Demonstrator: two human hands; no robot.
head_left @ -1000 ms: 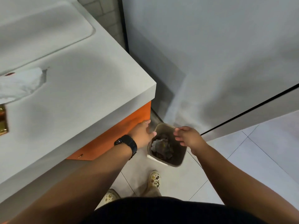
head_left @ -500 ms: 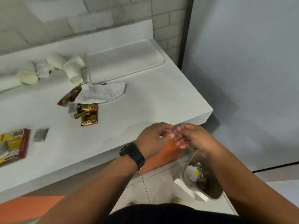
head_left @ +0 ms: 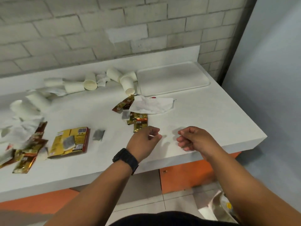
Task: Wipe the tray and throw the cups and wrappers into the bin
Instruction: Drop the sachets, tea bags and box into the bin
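A wall of pale grey painted brick ran behind a white counter with a low upstand along its back edge. Orange cabinet fronts showed beneath the counter's overhang. To the right rose a smooth light grey panel. Below lay a pale tiled floor. The light was soft and even.

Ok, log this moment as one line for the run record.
left hand: empty, over counter | right hand: empty | tray: bare | cups, wrappers: on counter | bin: on floor
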